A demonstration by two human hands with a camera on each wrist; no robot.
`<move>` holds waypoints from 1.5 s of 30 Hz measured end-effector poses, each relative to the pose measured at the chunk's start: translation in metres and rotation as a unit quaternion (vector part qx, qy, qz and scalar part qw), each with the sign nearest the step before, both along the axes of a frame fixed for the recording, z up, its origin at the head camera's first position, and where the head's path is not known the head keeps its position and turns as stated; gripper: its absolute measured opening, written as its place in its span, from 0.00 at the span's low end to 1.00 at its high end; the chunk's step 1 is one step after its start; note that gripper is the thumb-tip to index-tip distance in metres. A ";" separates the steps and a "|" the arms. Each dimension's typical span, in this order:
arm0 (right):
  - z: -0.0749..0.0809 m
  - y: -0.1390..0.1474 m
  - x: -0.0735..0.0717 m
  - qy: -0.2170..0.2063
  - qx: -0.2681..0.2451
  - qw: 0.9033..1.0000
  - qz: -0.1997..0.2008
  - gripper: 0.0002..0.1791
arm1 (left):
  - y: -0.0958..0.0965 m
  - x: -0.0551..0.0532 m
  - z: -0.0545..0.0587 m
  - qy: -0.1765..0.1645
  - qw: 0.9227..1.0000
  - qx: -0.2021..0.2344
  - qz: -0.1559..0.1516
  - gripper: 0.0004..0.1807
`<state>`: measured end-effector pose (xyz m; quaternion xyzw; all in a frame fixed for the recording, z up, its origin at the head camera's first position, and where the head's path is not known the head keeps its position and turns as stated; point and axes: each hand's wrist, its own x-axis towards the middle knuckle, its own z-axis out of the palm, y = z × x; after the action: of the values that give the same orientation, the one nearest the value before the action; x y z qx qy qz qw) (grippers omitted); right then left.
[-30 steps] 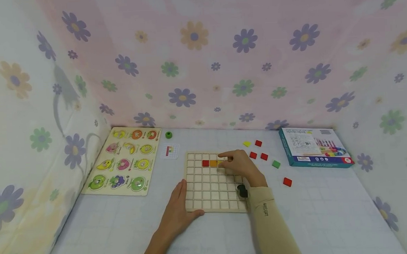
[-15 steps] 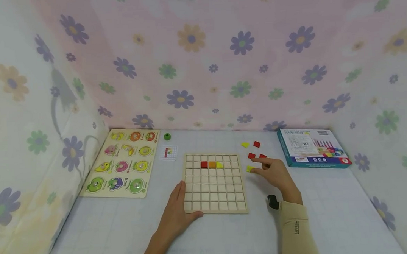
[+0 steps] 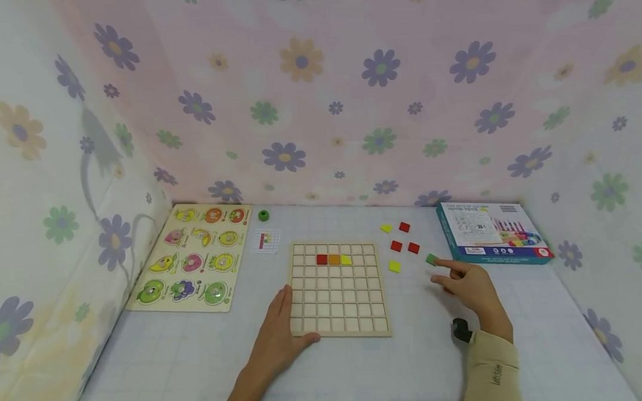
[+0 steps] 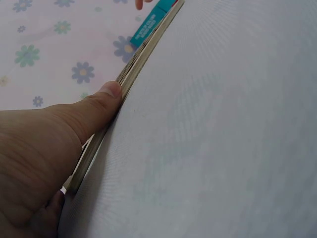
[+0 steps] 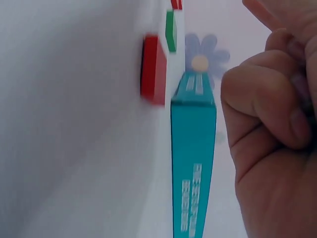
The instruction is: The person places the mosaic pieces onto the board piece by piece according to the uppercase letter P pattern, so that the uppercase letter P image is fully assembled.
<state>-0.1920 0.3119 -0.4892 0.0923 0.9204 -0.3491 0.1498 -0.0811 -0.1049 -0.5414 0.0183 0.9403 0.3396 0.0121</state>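
Observation:
A wooden grid board (image 3: 337, 295) lies flat, with a red tile (image 3: 321, 259), an orange tile (image 3: 334, 260) and a yellow tile (image 3: 346, 260) side by side in an upper row. My left hand (image 3: 275, 328) rests against its near left corner, fingers straight along the side and thumb at the front edge. The left wrist view shows that thumb (image 4: 99, 104) pressed on the edge. To the right, my right hand (image 3: 470, 286) has its index fingertip at a green tile (image 3: 430, 260), thumb apart below. A red tile (image 5: 154, 69) shows in the right wrist view; the hand covers it from above.
Loose red tiles (image 3: 396, 245) and yellow tiles (image 3: 394, 266) lie right of the board. Behind stands a teal box (image 3: 494, 232). On the left are a fruit puzzle board (image 3: 235, 240), a pattern card (image 3: 266, 241) and a green bead (image 3: 263, 215).
My right hand left the yellow tile in the board's row, then moved right, past another yellow tile on the table, to the green tile. The left hand has stayed at the board's corner.

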 end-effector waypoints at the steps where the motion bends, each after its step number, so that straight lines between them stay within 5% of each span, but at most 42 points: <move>1: 0.000 0.005 0.002 -0.006 0.002 1.000 -0.005 0.38 | 0.000 -0.001 0.000 0.001 1.000 -0.001 -0.001 0.70; 15: -0.021 0.051 0.019 -0.038 0.008 0.999 -0.012 0.41 | 0.001 0.000 0.000 -0.027 0.999 0.014 0.012 0.71; 45: -0.024 0.040 0.013 -0.030 0.039 0.999 -0.003 0.33 | -0.001 0.001 0.000 -0.010 1.000 0.009 0.000 0.69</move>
<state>-0.1789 0.3515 -0.5127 0.1110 0.9282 -0.3103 0.1726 -0.0797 -0.1055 -0.5419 0.0150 0.9369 0.3485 0.0207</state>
